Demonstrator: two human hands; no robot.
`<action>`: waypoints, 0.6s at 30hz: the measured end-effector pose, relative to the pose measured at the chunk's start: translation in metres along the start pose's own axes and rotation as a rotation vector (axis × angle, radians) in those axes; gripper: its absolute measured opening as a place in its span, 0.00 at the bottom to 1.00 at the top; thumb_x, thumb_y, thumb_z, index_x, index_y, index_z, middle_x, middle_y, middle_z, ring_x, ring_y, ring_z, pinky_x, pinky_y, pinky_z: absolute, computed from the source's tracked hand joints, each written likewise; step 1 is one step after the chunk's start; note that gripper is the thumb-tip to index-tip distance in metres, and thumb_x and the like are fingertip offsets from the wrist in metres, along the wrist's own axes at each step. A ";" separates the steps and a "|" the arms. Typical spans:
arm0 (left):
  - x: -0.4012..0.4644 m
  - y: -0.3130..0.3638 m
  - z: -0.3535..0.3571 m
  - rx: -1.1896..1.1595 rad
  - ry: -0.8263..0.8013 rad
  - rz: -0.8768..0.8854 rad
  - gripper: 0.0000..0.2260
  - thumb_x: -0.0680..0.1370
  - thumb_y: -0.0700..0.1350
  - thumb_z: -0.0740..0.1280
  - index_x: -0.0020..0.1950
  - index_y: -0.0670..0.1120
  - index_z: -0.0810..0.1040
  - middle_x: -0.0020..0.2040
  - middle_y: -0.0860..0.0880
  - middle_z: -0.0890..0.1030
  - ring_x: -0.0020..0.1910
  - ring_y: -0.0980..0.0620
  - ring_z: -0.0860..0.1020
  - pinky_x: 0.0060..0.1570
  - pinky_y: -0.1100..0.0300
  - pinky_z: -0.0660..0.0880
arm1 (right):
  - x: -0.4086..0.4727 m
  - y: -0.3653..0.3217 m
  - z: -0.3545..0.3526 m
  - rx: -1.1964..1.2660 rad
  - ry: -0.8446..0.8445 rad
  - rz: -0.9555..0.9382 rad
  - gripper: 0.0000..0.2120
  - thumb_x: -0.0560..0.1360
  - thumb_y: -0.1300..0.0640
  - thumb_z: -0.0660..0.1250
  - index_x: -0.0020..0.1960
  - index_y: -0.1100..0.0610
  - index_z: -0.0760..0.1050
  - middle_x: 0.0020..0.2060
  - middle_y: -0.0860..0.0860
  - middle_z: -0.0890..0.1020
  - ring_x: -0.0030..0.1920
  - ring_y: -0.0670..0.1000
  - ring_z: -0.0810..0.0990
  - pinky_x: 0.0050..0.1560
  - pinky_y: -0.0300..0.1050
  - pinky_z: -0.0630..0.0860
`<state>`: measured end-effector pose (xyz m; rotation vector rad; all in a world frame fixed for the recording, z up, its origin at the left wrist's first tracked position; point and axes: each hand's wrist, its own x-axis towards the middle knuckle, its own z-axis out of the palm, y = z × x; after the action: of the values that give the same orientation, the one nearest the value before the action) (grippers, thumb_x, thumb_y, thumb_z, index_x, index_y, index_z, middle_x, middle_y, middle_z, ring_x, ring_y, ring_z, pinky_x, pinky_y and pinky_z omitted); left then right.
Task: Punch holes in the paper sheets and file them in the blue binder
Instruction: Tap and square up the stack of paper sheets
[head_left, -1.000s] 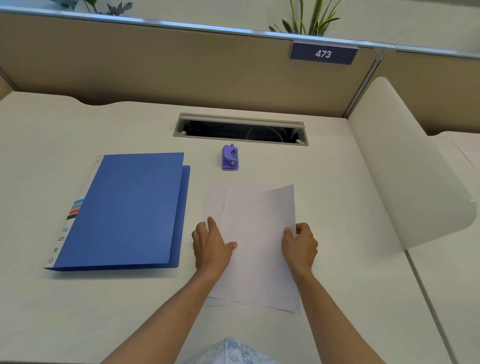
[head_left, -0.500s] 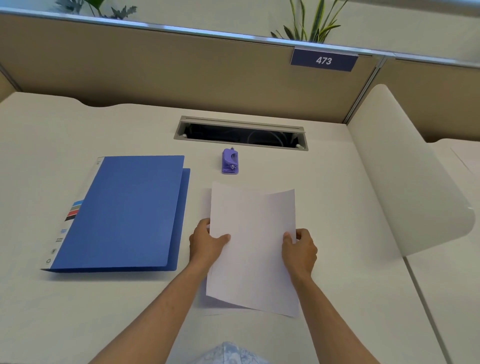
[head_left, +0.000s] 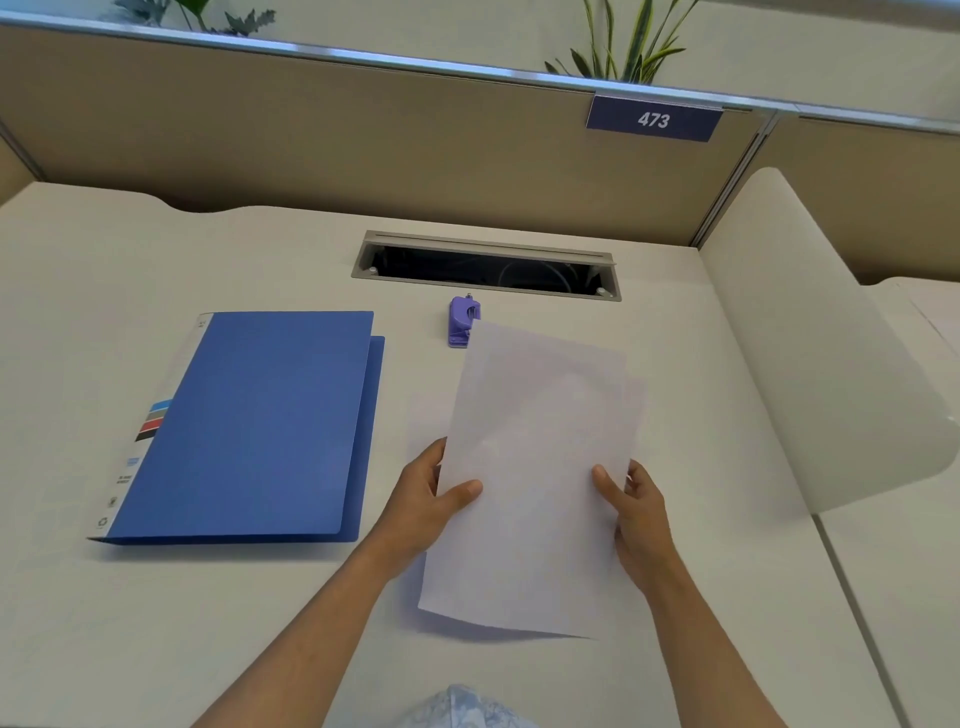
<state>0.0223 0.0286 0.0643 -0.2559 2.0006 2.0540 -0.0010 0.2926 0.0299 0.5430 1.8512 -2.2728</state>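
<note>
White sheets (head_left: 535, 467) are up off the tabletop (head_left: 727, 597) rn, pinched by both hands: left hand (head_left: 423, 512) has its grip closed on the left edge, thumb on top, and right hand (head_left: 631, 512) is closed on the right edge the same way. Looks like more than one sheet, since a second edge peeks out on the right, but can't tell how many. Long axis runs near-to-far, tilted a bit, far end raised.

Key bit imo: the punch (head_left: 461, 322) sits just past the far-left corner of the sheets, partly hidden behind it, so the left hand is the closer one to it. Binder (head_left: 249, 426) lies shut, well left of the hands, spine on its left side.

Nothing punched yet afaict. Next is prob squaring the stack, then feeding one long edge into the punch.
</note>
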 end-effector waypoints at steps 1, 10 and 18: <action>-0.001 0.000 -0.001 -0.015 -0.011 -0.010 0.19 0.76 0.46 0.71 0.66 0.54 0.73 0.58 0.55 0.82 0.56 0.52 0.81 0.54 0.53 0.80 | -0.001 -0.001 -0.004 0.045 -0.058 0.028 0.22 0.73 0.55 0.75 0.64 0.58 0.77 0.58 0.54 0.85 0.56 0.57 0.85 0.54 0.54 0.82; 0.003 -0.010 0.002 0.457 0.367 -0.092 0.16 0.79 0.48 0.67 0.66 0.48 0.74 0.64 0.51 0.75 0.63 0.50 0.75 0.57 0.63 0.72 | -0.009 0.002 -0.017 -0.207 -0.002 0.003 0.10 0.72 0.61 0.76 0.53 0.55 0.83 0.50 0.54 0.88 0.48 0.57 0.87 0.44 0.50 0.84; 0.004 -0.016 0.017 0.694 0.461 -0.160 0.34 0.76 0.44 0.70 0.76 0.43 0.56 0.76 0.44 0.55 0.72 0.43 0.62 0.66 0.52 0.68 | -0.010 0.006 -0.004 -0.557 0.157 -0.027 0.11 0.75 0.58 0.73 0.56 0.54 0.79 0.50 0.49 0.85 0.49 0.54 0.85 0.50 0.53 0.82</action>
<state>0.0240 0.0460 0.0484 -0.7541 2.7062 1.1658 0.0110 0.2939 0.0273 0.6099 2.4398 -1.6426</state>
